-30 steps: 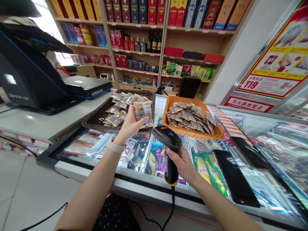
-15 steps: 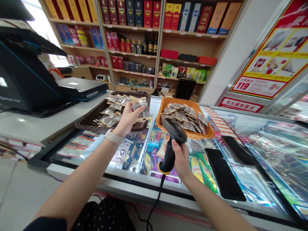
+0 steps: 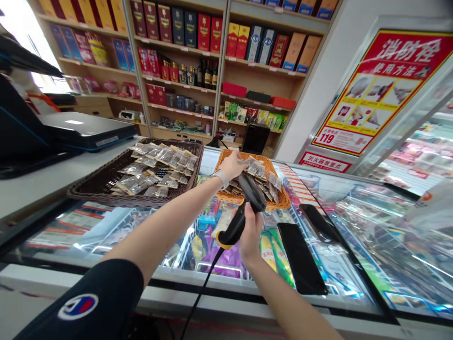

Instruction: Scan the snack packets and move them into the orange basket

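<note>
Glass runs under everything here: the freezer lid (image 3: 106, 226) serves as my counter, flat and wide enough to carry both baskets side by side within reach. The dark wicker basket (image 3: 88, 192) sits to my left with loose sachets (image 3: 155, 165) spread across it. The orange basket (image 3: 281, 203) stands just beside it to the right, heaped with more of the same. Two black phones (image 3: 300, 257) lie face up on the glass further right, clear of the baskets, probably so they stay out of my arms' way.

My right hand (image 3: 249, 233) is clenched round the handle of the scanner (image 3: 253, 191), palm wrapped fully and fingers closed. I hold it low in front of the orange basket with its head tilted up and away from me, which I judge suits reading whatever is held above the heap. Its cable (image 3: 201, 293) hangs down over the freezer's near edge.

My left hand (image 3: 231, 165) reaches across over the orange basket's near-left rim. The fingers are nearly closed, pinching one clear packet (image 3: 254, 165) by its edge. That packet is right above the heap in the orange basket; I cannot tell whether it hangs free or already touches the sachets under it. Only the fingertips grip it, so its face stays uncovered.
</note>
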Action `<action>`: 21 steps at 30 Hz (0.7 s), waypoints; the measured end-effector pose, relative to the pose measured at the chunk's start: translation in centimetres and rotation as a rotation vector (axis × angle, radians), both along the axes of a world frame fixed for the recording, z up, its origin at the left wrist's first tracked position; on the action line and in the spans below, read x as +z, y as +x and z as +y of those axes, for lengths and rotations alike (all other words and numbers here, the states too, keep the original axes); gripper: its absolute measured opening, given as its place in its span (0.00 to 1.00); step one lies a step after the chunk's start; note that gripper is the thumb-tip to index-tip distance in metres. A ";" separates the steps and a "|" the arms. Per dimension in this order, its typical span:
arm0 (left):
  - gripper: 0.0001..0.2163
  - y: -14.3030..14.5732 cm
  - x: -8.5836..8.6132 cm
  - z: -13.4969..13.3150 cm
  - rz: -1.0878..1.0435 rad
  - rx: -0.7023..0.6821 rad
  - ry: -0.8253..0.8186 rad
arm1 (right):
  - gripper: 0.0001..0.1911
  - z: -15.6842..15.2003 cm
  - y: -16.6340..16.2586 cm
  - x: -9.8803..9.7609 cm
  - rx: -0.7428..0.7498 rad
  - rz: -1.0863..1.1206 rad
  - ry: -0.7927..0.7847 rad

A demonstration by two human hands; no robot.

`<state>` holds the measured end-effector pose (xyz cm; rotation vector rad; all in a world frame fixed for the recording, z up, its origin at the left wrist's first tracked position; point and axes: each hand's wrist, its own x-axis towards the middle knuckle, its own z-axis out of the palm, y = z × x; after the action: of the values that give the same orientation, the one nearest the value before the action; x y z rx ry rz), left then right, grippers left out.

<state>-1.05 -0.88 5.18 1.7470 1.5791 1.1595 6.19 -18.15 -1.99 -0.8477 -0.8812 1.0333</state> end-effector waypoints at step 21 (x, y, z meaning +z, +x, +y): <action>0.20 -22.8 -1.6 -7.2 0.636 0.321 -0.284 | 0.25 -2.4 0.3 -0.8 0.438 -0.266 -0.054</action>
<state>-23.80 -8.09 3.54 1.8046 2.3306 0.4665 6.48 -20.56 -2.83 -0.8703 -1.3078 1.3466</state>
